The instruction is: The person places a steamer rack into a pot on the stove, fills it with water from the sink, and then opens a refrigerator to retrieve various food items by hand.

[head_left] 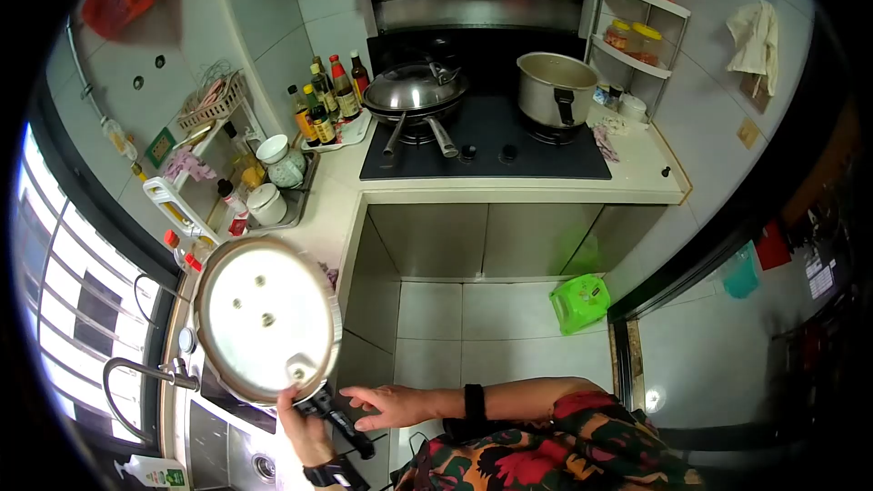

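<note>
lid (273,309) sits just beyond my left hand (306,434), which i have clasped on its edge by the black handle (344,427). on my feed, my right hand (398,406) is half open, bare, near that handle.

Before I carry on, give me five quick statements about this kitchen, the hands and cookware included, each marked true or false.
1. The left hand is holding a round lid by its edge, near a black handle. True.
2. The right hand is resting on the stove. False: it is close to the black handle.
3. The pot at the right of the stove has no lid on it. True.
4. The pan at the left of the stove is uncovered. False: a domed lid covers it.
5. The sauce bottles stand left of the pan. True.
</note>
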Available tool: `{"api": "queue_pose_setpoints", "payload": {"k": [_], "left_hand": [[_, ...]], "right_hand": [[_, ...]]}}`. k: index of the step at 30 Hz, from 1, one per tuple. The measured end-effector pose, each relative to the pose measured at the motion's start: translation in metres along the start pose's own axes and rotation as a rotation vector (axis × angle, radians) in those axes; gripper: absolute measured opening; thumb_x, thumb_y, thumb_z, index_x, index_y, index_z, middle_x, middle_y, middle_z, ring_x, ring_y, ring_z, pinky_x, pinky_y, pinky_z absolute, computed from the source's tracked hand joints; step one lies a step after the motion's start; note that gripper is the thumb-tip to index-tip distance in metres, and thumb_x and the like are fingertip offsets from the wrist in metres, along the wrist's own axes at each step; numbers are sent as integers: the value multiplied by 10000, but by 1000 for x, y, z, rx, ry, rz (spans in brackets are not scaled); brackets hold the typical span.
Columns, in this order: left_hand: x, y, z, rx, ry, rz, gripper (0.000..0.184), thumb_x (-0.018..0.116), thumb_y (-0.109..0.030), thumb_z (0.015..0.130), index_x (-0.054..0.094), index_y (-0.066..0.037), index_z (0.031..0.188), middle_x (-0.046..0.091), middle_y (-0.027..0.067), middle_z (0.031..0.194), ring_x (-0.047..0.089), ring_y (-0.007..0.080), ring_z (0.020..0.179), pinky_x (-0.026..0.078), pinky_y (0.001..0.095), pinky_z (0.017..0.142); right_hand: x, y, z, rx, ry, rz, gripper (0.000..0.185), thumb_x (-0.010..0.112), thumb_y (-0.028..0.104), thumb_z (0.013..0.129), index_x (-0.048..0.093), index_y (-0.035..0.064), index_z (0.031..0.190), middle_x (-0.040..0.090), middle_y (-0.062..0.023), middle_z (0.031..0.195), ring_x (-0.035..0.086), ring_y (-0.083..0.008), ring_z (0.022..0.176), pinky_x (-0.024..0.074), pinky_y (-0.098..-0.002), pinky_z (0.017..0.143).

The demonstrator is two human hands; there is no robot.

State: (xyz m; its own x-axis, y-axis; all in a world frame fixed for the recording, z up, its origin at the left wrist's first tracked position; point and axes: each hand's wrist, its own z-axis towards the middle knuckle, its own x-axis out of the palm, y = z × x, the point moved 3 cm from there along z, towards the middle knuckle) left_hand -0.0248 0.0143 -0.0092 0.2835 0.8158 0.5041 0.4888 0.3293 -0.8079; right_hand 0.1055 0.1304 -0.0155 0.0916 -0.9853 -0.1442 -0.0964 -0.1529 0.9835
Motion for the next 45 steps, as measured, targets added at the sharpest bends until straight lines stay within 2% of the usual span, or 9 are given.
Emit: {"api": "queue_pose_setpoints", "payload": {"k": [2, 3, 6, 11, 23, 37, 41, 43, 45], "left_hand": [[67, 17, -30, 458, 72, 405, 236, 505, -139, 697, 525, 33, 857, 570, 95, 768, 557, 208, 666, 471, 290, 643], [59, -22, -11, -118, -7, 79, 194, 516, -101, 685, 535, 26, 831, 559, 86, 758, 550, 190, 688, 456, 285, 655], [127, 37, -12, -78, 241, 78, 194, 537, -68, 676, 536, 28, 845, 555, 74, 759, 546, 181, 698, 447, 288, 674], [259, 88, -42, -331, 650, 49, 347, 507, -46, 749, 455, 10, 1088, 540, 89, 950, 545, 184, 846, 454, 290, 717], [479, 295, -68, -669, 1094, 391, 418, 561, -259, 826, 405, -105, 1183, 546, 49, 1039, 522, 143, 930, 444, 269, 715], [221, 203, 82, -326, -261, 249, 192, 479, -139, 821, 461, -62, 997, 560, 110, 856, 555, 229, 677, 473, 340, 599], [156, 188, 93, -318, -449, -1, 124, 453, -191, 858, 479, -74, 889, 535, 74, 770, 535, 212, 674, 454, 311, 593], [145, 181, 92, -285, -495, -22, 126, 452, -198, 860, 486, -76, 850, 535, 61, 728, 535, 203, 671, 454, 308, 581], [138, 176, 88, -274, -554, 0, 115, 450, -195, 862, 475, -84, 878, 533, 67, 756, 534, 213, 673, 457, 311, 575]], "right_hand": [[-12, -5, -10, 30, -114, 223, 635, 610, 117, 777, 209, 19, 1259, 533, -150, 968, 508, -174, 962, 438, -284, 794], [10, 18, 16, -114, -278, 398, 620, 615, 68, 765, 217, -4, 1234, 526, -121, 954, 517, -160, 924, 443, -280, 775], [-27, -13, -35, -443, -682, 398, 582, 600, 34, 769, 236, -1, 1222, 510, -97, 996, 552, -158, 842, 464, -285, 754], [-87, 9, -133, -159, -815, 761, 84, 566, 80, 754, 521, 13, 778, 531, -77, 613, 564, -189, 545, 470, -310, 499], [-280, -73, -371, -286, -1378, 1009, 288, 524, 58, 719, 449, 30, 996, 477, -93, 589, 482, -215, 443, 404, -308, 392], [-458, -242, -461, -258, -1250, 977, 272, 581, 150, 773, 536, 31, 1014, 507, -34, 749, 491, -113, 625, 428, -230, 523], [-455, -201, -451, -142, -1378, -170, 272, 536, 149, 824, 510, 17, 1061, 504, -40, 800, 452, -128, 704, 379, -228, 575], [-468, -206, -444, -1, -1498, 743, 201, 526, 192, 836, 536, 24, 946, 475, -21, 727, 434, -120, 648, 365, -225, 554], [-476, -212, -447, 49, -1485, 791, 184, 524, 216, 840, 528, 38, 882, 458, -13, 697, 426, -122, 626, 363, -230, 553]]}}
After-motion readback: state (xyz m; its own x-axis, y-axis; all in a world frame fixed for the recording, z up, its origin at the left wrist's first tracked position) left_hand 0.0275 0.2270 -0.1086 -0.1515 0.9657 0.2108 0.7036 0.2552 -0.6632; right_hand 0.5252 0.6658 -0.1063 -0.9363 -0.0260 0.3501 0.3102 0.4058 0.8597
